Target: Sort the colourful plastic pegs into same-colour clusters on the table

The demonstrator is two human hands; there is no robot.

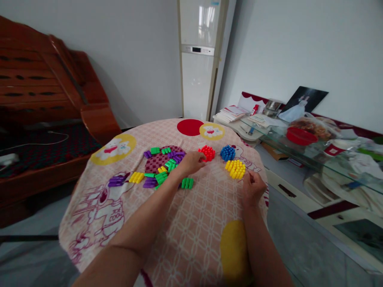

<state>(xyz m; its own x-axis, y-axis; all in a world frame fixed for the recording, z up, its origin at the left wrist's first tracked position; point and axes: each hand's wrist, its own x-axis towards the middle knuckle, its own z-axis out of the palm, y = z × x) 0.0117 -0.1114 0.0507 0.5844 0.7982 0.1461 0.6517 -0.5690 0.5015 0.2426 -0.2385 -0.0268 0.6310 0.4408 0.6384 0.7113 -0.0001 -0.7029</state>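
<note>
My left hand (191, 162) reaches over the table to the left side of a cluster of red pieces (207, 153), its fingertips at the cluster's edge. Whether a piece is between those fingers I cannot make out. A cluster of yellow pieces (235, 169) stands beside my right hand (253, 184), whose fingers are curled closed just right of it; what they hold, if anything, is hidden. Behind the yellow ones is a blue cluster (228, 152). Left of my left hand lie loose green pieces (187, 183), purple pieces (117, 180) and yellow pieces (137, 177) in small groups.
The round table wears a patterned pink cloth (191, 223). To the right, a glass-topped stand (278, 139) carries papers, a red bowl (301, 136) and a paper cup (333, 149). A wooden bench (98, 119) is at the left, a tall white air conditioner (196, 79) behind.
</note>
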